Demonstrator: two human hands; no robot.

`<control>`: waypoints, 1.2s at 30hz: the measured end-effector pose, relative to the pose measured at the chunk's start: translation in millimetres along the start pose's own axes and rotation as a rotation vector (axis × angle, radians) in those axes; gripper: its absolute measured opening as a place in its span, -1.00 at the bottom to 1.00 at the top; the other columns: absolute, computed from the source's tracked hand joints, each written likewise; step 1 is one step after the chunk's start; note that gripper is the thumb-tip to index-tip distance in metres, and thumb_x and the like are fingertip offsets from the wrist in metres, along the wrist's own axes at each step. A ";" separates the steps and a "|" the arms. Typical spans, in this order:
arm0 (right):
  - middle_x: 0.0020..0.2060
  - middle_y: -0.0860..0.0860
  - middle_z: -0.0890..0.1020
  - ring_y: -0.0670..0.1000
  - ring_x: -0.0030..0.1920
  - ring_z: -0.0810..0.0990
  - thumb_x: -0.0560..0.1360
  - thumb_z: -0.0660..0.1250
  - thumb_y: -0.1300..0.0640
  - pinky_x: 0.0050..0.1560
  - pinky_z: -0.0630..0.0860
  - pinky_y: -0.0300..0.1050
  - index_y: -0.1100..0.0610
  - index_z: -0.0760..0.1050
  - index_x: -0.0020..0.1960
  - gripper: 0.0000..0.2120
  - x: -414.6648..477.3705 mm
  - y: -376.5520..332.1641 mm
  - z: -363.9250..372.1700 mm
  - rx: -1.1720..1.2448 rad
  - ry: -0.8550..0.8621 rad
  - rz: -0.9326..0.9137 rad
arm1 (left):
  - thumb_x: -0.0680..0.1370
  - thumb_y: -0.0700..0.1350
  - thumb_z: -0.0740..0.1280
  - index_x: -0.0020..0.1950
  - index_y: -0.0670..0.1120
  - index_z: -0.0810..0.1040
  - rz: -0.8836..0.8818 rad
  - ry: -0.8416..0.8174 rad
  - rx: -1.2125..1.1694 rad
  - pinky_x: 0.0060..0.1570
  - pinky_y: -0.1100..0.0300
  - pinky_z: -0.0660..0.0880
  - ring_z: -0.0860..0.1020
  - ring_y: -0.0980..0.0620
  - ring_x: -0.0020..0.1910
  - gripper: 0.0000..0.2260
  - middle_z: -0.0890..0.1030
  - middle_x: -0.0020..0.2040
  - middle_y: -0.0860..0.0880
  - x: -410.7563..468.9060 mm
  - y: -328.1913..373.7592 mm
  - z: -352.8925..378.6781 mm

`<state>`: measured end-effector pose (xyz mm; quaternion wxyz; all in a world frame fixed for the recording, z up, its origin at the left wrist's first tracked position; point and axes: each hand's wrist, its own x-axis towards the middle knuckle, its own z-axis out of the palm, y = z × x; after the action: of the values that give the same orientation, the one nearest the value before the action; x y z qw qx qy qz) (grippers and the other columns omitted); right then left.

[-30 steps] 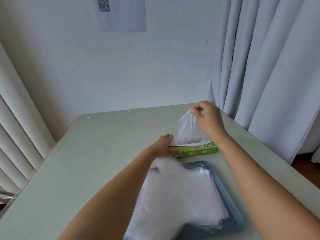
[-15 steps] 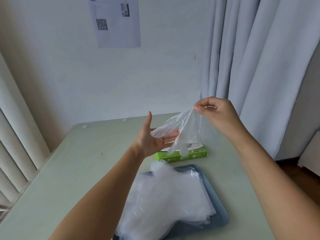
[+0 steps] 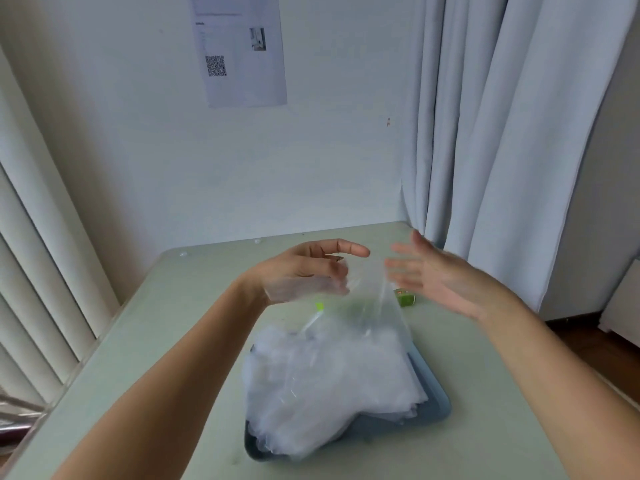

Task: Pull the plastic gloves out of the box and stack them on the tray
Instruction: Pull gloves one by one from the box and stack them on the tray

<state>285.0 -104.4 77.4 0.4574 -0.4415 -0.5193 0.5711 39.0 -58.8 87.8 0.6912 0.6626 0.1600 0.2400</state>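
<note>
A clear plastic glove [image 3: 370,303] hangs in the air over the far end of the tray. My left hand [image 3: 304,268] holds its top edge, fingers curled with the film draped over them. To the glove's right, my right hand [image 3: 436,278] is spread with straight fingers and holds nothing. A loose pile of clear gloves [image 3: 329,375] lies on the blue-grey tray [image 3: 438,407]. The green glove box [image 3: 406,298] stands beyond the tray, mostly hidden behind the hanging glove.
The pale green table [image 3: 173,341] has its left edge near vertical blinds [image 3: 41,289]. Grey curtains [image 3: 502,150] hang at the right behind the table. A paper sheet with a QR code [image 3: 242,50] is on the wall.
My right hand let go of the glove and spread its fingers. My left hand turned over and took the glove's top edge. Both hands came lower, nearer the tray.
</note>
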 end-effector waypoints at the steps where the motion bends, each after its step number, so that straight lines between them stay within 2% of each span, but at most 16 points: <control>1: 0.10 0.09 0.62 0.06 0.07 0.62 -0.12 0.52 -0.45 0.19 0.50 -0.01 0.15 0.45 0.26 0.10 1.5 11.6 -2.0 0.069 -0.071 0.114 | 0.50 -0.40 0.15 0.22 -0.10 0.57 0.008 -0.061 0.048 -0.05 0.18 0.50 0.49 0.05 -0.30 -0.61 0.45 -0.32 0.00 -6.4 5.0 2.1; 3: 0.19 0.14 0.56 0.12 0.19 0.54 -0.13 0.52 -0.46 0.21 0.51 0.00 0.17 0.45 0.26 0.13 1.8 33.8 1.7 0.112 -0.219 0.256 | 0.50 -0.43 0.14 0.29 -0.14 0.50 0.024 -0.125 0.122 -0.06 0.19 0.48 0.46 0.09 -0.31 -0.57 0.42 -0.31 0.02 -18.4 16.0 7.4; 6: 0.33 0.19 0.48 0.17 0.35 0.44 -0.05 0.53 -0.41 0.38 0.35 0.05 0.20 0.35 0.38 0.17 -0.6 60.3 13.9 0.193 -0.424 0.324 | 0.48 -0.45 0.17 0.29 -0.13 0.52 0.040 -0.121 0.238 0.00 0.15 0.49 0.40 0.07 -0.30 -0.55 0.32 -0.28 -0.06 -35.3 32.5 17.3; 9: 0.28 0.18 0.53 0.16 0.33 0.47 0.22 0.52 -0.24 0.42 0.30 0.06 0.24 0.41 0.38 -0.11 -4.9 73.8 30.4 0.327 -0.591 0.212 | 0.45 -0.46 0.24 0.26 -0.07 0.56 0.048 -0.103 0.331 -0.03 0.18 0.48 0.40 0.03 -0.27 -0.53 0.34 -0.25 -0.11 -47.1 45.3 21.4; 12: -0.03 0.15 0.68 0.07 0.00 0.65 0.15 0.66 0.04 0.15 0.54 -0.06 0.26 0.62 0.07 -0.43 -12.9 70.4 44.4 0.445 -0.431 0.069 | 0.40 -0.45 0.30 0.23 -0.03 0.59 0.023 -0.025 0.428 -0.12 0.30 0.46 0.45 0.08 -0.21 -0.51 0.46 -0.19 -0.04 -56.6 49.8 18.6; 15: -0.28 0.09 0.67 -0.02 -0.25 0.67 -0.03 0.72 0.10 -0.17 0.60 -0.22 0.25 0.55 -0.16 -0.44 -24.1 54.5 45.2 0.436 -0.176 -0.118 | 0.35 -0.41 0.37 0.28 0.00 0.53 -0.073 0.109 0.523 -0.05 0.28 0.49 0.50 0.05 -0.11 -0.44 0.54 -0.06 -0.04 -66.8 43.4 11.3; 18: -0.29 0.09 0.66 0.00 -0.28 0.67 0.16 0.60 0.12 -0.28 0.58 -0.22 0.19 0.45 -0.19 -0.61 -35.6 35.3 44.5 0.300 -0.062 -0.241 | 0.33 -0.35 0.40 0.39 0.06 0.40 -0.197 0.169 0.536 0.15 0.14 0.50 0.57 -0.07 0.04 -0.33 0.57 0.20 -0.07 -75.9 28.5 7.2; 20: -0.30 0.07 0.68 -0.03 -0.36 0.63 0.34 0.42 0.20 -0.31 0.57 -0.25 0.20 0.46 -0.14 -0.83 -39.1 26.9 47.9 0.117 0.011 -0.282 | 0.34 -0.35 0.40 0.43 0.00 0.35 -0.267 0.161 0.475 0.24 0.08 0.46 0.56 -0.14 0.17 -0.31 0.56 0.25 -0.12 -78.0 18.4 9.4; 21: -0.30 0.06 0.68 -0.04 -0.39 0.62 0.41 0.36 0.27 -0.31 0.56 -0.26 0.21 0.50 -0.11 -0.92 -39.5 24.5 50.4 0.033 0.037 -0.302 | 0.37 -0.35 0.41 0.42 -0.07 0.37 -0.284 0.122 0.436 0.23 0.10 0.47 0.57 -0.13 0.17 -0.36 0.57 0.24 -0.13 -77.8 13.5 10.7; 23: -0.30 0.03 0.68 -0.05 -0.41 0.60 0.49 0.29 0.35 -0.33 0.55 -0.26 0.21 0.57 -0.06 -0.88 -38.3 21.6 55.0 -0.078 0.056 -0.331 | 0.44 -0.23 0.44 0.32 -0.16 0.45 -0.305 0.069 0.422 0.06 0.23 0.50 0.59 0.04 0.00 -0.54 0.61 0.17 -0.09 -77.1 3.9 15.9; 25: -0.31 0.02 0.66 -0.06 -0.45 0.54 0.52 0.26 0.38 -0.38 0.51 -0.26 0.20 0.60 -0.04 -0.83 -37.5 20.7 58.8 -0.112 0.051 -0.344 | 0.37 0.11 0.51 0.25 -0.15 0.50 -0.332 0.097 0.342 -0.12 0.32 0.48 0.53 0.15 -0.16 -0.44 0.65 0.11 -0.03 -75.3 -8.9 19.4; 27: -0.30 0.01 0.65 -0.08 -0.51 0.46 0.54 0.26 0.35 -0.44 0.44 -0.28 0.18 0.61 -0.03 -0.82 -36.2 19.5 61.2 -0.160 0.066 -0.333 | 0.29 0.25 0.50 0.18 -0.15 0.54 -0.321 0.165 0.194 -0.29 0.38 0.46 0.53 0.18 -0.29 -0.36 0.67 -0.08 0.02 -74.2 -16.4 22.0; 29: -0.26 0.02 0.65 -0.08 -0.53 0.38 0.55 0.28 0.30 -0.50 0.33 -0.33 0.15 0.63 -0.02 -0.83 -31.3 20.5 60.3 -0.252 0.157 -0.289 | 0.38 0.03 0.43 0.14 -0.19 0.56 -0.287 0.281 0.050 -0.54 0.44 0.34 0.41 0.22 -0.52 -0.57 0.51 -0.35 0.03 -71.8 -19.8 21.7; 31: -0.21 0.07 0.66 0.06 -0.43 0.47 0.57 0.28 0.28 -0.54 0.23 -0.33 0.14 0.63 -0.04 -0.84 -22.3 28.7 56.4 -0.315 0.244 -0.236 | 0.43 -0.17 0.33 0.15 -0.18 0.57 -0.297 0.368 -0.004 -0.64 0.46 0.20 0.27 0.21 -0.60 -0.70 0.35 -0.38 0.04 -67.4 -20.1 18.9; 33: -0.21 0.06 0.64 0.17 -0.28 0.59 0.58 0.26 0.27 -0.58 0.19 -0.32 0.16 0.62 -0.04 -0.84 -12.2 41.7 54.4 -0.361 0.277 -0.175 | 0.49 -0.29 0.33 0.15 -0.15 0.58 -0.338 0.429 0.031 -0.62 0.46 0.23 0.30 0.21 -0.56 -0.75 0.41 -0.29 0.02 -63.8 -24.5 10.4; 36: -0.30 0.04 0.61 -0.04 -0.57 0.49 0.60 0.23 0.21 -0.63 0.22 -0.33 0.11 0.55 -0.14 -0.82 3.6 67.4 50.0 -0.595 0.258 -0.110 | 0.48 -0.39 0.35 0.21 -0.09 0.55 -0.453 0.505 0.078 -0.53 0.41 0.35 0.50 0.14 -0.24 -0.64 0.60 -0.08 -0.04 -61.6 -35.3 0.8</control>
<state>231.0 -113.2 13.6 0.4006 -0.5956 -0.6243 0.3083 -7.7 -93.2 46.9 0.6396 0.5559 0.4783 0.2305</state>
